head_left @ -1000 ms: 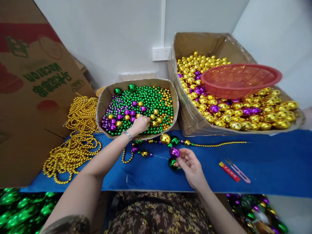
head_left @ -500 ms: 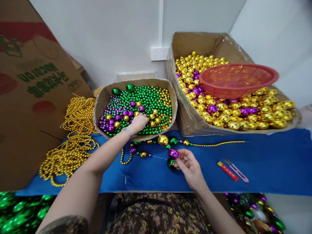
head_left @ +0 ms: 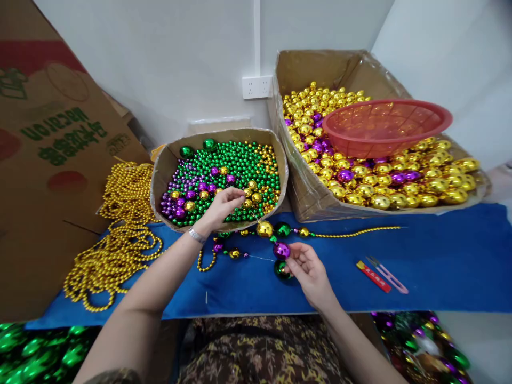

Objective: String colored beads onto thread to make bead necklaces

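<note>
My left hand [head_left: 224, 207] hovers over the near side of a cardboard box [head_left: 159, 165] of small beads. Its thumb and finger are pinched on what looks like a small purple bead [head_left: 242, 197], mostly hidden by the fingertips. My right hand [head_left: 306, 269] grips a bead string at a large purple bead [head_left: 281, 250]. A dark green bead [head_left: 282, 270] is just below, partly behind the fingers. Further up the string are a small green bead and a large gold bead [head_left: 264, 229], with a thin needle-like tip pointing into the box.
A large carton [head_left: 306, 197] of gold and purple beads stands back right, with a red basket [head_left: 388, 128] on top. Gold bead strands [head_left: 96, 272] lie at left. Pink thread snips [head_left: 394, 280] and a red packet [head_left: 374, 276] rest on the blue cloth [head_left: 448, 256].
My left hand has lifted slightly from the beads, and its pinched thumb and finger now show. My right hand stays on the bead string. The view has shifted a little.
</note>
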Available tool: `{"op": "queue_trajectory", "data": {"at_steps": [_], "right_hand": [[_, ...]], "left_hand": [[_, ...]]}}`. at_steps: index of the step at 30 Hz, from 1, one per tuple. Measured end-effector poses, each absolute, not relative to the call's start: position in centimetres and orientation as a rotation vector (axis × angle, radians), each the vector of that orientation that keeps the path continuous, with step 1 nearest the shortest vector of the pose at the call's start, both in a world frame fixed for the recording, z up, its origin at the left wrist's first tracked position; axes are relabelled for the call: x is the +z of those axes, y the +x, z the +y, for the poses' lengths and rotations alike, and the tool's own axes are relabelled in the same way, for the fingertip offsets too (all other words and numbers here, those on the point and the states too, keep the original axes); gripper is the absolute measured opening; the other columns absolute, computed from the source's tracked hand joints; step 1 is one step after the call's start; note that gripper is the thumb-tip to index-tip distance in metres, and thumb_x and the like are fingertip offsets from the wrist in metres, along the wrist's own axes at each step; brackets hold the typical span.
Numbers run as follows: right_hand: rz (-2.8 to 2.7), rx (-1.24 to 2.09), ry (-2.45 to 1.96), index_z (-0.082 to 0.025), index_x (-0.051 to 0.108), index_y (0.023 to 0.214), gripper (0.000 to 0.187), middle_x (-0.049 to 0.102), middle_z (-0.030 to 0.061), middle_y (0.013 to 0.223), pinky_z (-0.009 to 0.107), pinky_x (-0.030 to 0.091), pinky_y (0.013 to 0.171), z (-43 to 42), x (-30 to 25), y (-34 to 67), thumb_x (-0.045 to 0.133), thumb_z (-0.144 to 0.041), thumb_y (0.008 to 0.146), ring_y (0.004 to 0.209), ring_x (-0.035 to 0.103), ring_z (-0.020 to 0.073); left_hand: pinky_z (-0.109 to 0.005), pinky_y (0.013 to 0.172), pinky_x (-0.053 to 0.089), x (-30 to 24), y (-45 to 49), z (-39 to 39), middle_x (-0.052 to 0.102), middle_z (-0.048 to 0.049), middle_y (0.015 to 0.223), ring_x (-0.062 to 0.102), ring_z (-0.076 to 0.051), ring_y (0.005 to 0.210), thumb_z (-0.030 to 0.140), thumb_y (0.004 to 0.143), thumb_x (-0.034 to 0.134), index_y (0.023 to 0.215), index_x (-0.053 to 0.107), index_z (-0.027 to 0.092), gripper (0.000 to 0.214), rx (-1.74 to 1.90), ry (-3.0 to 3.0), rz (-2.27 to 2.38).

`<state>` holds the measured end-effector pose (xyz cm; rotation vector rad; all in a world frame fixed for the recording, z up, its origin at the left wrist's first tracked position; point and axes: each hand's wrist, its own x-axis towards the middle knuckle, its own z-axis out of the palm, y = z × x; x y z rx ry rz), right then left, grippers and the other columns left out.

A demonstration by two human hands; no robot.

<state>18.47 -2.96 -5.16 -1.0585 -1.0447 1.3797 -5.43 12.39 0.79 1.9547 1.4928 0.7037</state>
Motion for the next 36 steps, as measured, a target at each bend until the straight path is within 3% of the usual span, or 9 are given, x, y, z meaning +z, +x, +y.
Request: {"op": "queue_trajectory", "data": {"at_steps": [3, 7, 26, 36], "right_hand": [[-1.051, 1.382, -1.056, -0.023, 0.053, 0.101, 0.034, 0.058, -0.0003, 0.080, 0.026, 0.050, 0.058, -2.8, -5.1, 18.2, 0.068, -0.045, 0.081, 0.063, 0.058, 0.0113], [-1.071, 1.371, -1.073, -0.023, 0.053, 0.102, 0.035, 0.058, 0.0002, 0.080, 0.027, 0.051, 0.059, -2.9, -4.9, 17.9, 0.068, -0.047, 0.081, 0.064, 0.058, 0.0123], [-1.107, 1.395, -1.062, -0.024, 0.053, 0.102, 0.035, 0.057, -0.0008, 0.077, 0.027, 0.050, 0.058, -3.1, -4.6, 18.1, 0.067, -0.048, 0.081, 0.062, 0.057, 0.0118], [-1.114, 1.340, -1.093, -0.023, 0.053, 0.101, 0.036, 0.057, -0.0005, 0.079, 0.027, 0.050, 0.057, -3.0, -4.7, 18.3, 0.067, -0.048, 0.080, 0.062, 0.058, 0.0116]], "left_hand": [[-0.021, 0.054, 0.043, 1.5, -5.3, 9.4, 0.068, -0.0076, 0.096, 0.062, -0.014, 0.074, 0.037, 0.084, 0.063, 0.106, 0.062, 0.018, 0.030, 1.017, 1.204, 1.085], [-0.019, 0.052, 0.041, 1.8, -4.6, 7.1, 0.069, -0.0053, 0.087, 0.061, -0.011, 0.070, 0.030, 0.075, 0.075, 0.097, 0.067, 0.017, 0.027, 1.067, 0.861, 0.870], [-0.018, 0.052, 0.043, 1.9, -3.8, 6.1, 0.070, -0.0032, 0.086, 0.063, -0.010, 0.067, 0.024, 0.066, 0.083, 0.085, 0.061, 0.016, 0.030, 1.113, 0.732, 0.828], [-0.016, 0.048, 0.043, 2.1, -3.4, 5.7, 0.067, -0.0004, 0.076, 0.057, -0.007, 0.058, 0.026, 0.067, 0.082, 0.081, 0.062, 0.015, 0.027, 1.268, 1.034, 0.938]]}}
